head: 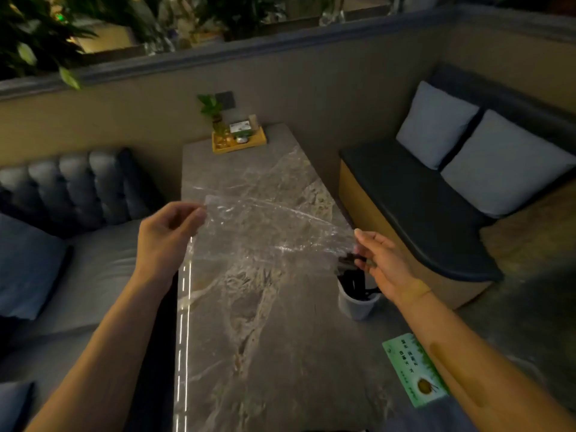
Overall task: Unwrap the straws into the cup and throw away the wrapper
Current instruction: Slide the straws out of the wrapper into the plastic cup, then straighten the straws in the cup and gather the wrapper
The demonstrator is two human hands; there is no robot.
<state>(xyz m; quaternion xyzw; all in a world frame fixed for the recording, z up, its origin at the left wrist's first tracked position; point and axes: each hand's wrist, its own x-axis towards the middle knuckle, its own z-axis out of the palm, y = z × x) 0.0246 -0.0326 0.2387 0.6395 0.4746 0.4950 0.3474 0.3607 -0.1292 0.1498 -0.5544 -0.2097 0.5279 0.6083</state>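
Dim booth seating, marble-look table (249, 353) running away from me btwn a tufted grey sofa (78, 188) on my left and a dark bench (414, 213) w/ two pale cushions on my right. Far end of table: small yellow tray (240, 145) w/ a plant and some bits, too small to tell. Green card (414, 369) lies near the table's right edge, close to me.

Head view only. Clear wrapper (274, 226) stretched in the air above the table, held at both ends. Left hand (168, 235): thumb and forefinger pinching the wrapper's upper left corner, other fingers curled in loose. Right hand (386, 263): fingers closed round the wrapper's lower right end; blurred, so can't tell exactly which fingers grip. Wrapper looks empty through most of its length. Dark straws (355, 285) stand in the white cup (358, 302), which sits by the table's right edge, just under my right hand. A few dark straw ends seem to be at the wrapper's mouth, touching or just out; can't tell.

Judgement: straws mostly in, wrapper near ready to bin. No bin in view.

Risks:
- cup is light, close to edge; a knock from my right wrist or a snagged straw could tip it off.
- pulling wrapper away while a straw is caught in the mouth would drag it out.
- thin film, may tear or slip from the pinch.
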